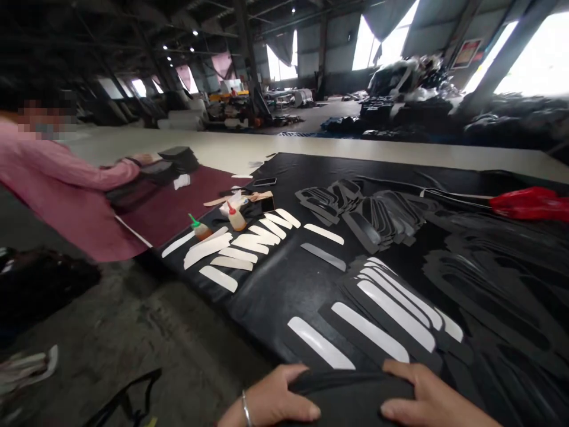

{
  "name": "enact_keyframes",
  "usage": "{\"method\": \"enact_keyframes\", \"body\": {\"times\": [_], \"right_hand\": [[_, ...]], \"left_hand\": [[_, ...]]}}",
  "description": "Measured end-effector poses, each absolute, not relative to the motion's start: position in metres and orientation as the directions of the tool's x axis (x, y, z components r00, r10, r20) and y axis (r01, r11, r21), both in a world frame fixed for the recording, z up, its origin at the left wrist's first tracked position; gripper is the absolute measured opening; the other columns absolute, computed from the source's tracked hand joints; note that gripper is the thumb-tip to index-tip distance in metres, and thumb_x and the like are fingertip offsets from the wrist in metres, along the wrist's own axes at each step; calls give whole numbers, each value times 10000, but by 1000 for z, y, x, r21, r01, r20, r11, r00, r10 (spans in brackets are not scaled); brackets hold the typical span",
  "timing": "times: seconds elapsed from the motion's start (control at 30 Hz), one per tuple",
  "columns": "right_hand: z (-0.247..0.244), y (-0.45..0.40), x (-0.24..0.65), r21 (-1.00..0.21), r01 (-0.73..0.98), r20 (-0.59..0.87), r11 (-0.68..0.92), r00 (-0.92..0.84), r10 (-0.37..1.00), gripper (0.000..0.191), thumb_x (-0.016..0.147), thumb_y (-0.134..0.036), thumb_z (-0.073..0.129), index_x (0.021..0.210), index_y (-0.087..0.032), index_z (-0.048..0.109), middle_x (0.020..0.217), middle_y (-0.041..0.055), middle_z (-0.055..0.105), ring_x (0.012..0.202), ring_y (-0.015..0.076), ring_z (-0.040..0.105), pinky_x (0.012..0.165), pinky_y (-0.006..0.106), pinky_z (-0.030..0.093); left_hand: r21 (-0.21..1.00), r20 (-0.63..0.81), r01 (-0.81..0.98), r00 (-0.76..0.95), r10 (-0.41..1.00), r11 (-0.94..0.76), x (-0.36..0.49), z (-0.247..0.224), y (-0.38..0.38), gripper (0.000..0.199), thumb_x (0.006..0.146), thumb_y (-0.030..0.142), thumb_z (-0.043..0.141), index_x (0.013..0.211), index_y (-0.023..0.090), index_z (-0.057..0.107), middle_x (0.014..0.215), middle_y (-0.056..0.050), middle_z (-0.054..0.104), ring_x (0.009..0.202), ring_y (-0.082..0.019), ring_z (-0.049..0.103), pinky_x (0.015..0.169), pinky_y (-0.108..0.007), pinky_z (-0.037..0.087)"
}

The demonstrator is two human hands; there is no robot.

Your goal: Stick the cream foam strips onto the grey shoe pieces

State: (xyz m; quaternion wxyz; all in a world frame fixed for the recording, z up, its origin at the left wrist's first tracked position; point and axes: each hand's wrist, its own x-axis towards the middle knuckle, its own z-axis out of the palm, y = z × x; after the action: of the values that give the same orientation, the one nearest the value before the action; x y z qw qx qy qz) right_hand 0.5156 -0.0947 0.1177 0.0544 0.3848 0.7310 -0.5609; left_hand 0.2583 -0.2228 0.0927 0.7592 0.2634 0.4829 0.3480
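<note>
Both my hands hold a piece of black material (351,394) at the table's near edge, low in the view. My left hand (278,394), with a bracelet on the wrist, grips its left side between thumb and fingers. On its right side my right hand (422,391) pinches it the same way. The lower part of the piece runs out of view. Just beyond lie white strips on black pieces, among them a single white strip (320,343) and another strip (371,332). A fanned row of white strips (395,314) lies to the right.
Loose white pieces (258,240), a green-tipped bottle (200,228) and a red-tipped bottle (235,218) stand or lie farther left. Black piece stacks (382,219) and a red bag (528,203) are at right. Another person (66,184) in pink stands at the left.
</note>
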Motion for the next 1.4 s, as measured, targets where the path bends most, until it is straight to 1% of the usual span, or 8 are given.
{"method": "enact_keyframes", "body": {"times": [0.13,0.27,0.53,0.87,0.97,1.1,1.27,1.4], "right_hand": [[122,-88,447,-782,623,-517,1,-651,556,438,686,-533,598,895,-149,618,848,32,666,793,208,611,686,261,468],[114,-72,408,-735,678,-479,21,-540,692,516,660,-563,611,959,-143,619,937,67,664,882,245,605,768,308,463],[81,-9,361,-642,749,-369,165,-490,790,448,722,-539,584,938,-148,622,909,65,666,834,204,611,719,265,463],[52,-7,343,-491,794,-142,359,-480,866,315,841,-385,517,1047,-152,565,1071,135,566,1016,262,500,861,372,393],[56,-42,351,-331,775,14,538,-566,824,228,893,-322,419,960,-163,569,931,114,562,897,237,517,778,360,428],[49,-71,356,-346,684,79,642,-661,746,200,885,-325,436,980,-190,548,901,85,561,840,211,528,721,341,459],[35,-45,340,-288,636,113,716,-720,685,754,688,-473,666,1300,-132,388,1336,208,373,1229,339,331,972,471,309],[31,-22,322,-274,596,-16,755,-787,616,964,585,-481,725,1377,-140,295,1339,215,379,1233,354,319,976,486,260]], "left_hand": [[741,-523,-438,101,847,509,189,80,-221,516,518,365,785,943,121,624,859,-75,680,771,-187,624,746,-313,476],[840,-522,-281,-185,833,464,139,63,-188,513,486,433,777,856,108,634,695,-58,670,657,-165,607,671,-298,466],[900,-410,-28,-397,821,436,96,40,-117,415,650,379,675,973,120,637,906,-78,684,862,-184,618,799,-283,464],[778,-305,375,-477,824,505,88,17,-100,325,695,230,632,993,100,624,975,-122,664,947,-230,607,864,-335,457],[744,-248,468,-470,847,477,90,15,-104,334,724,254,604,1029,118,602,968,-114,657,922,-224,612,849,-349,471],[691,-110,608,-446,888,391,94,18,-113,439,732,276,586,1123,81,542,1075,-173,590,1068,-283,528,945,-449,403],[577,14,788,-272,962,214,108,22,-129,804,604,305,723,1311,168,365,1338,-158,391,1268,-314,324,1039,-491,291],[427,-135,887,-131,982,177,114,22,-124,914,610,224,703,1379,192,210,1420,-155,279,1317,-309,242,1045,-481,282]]}}
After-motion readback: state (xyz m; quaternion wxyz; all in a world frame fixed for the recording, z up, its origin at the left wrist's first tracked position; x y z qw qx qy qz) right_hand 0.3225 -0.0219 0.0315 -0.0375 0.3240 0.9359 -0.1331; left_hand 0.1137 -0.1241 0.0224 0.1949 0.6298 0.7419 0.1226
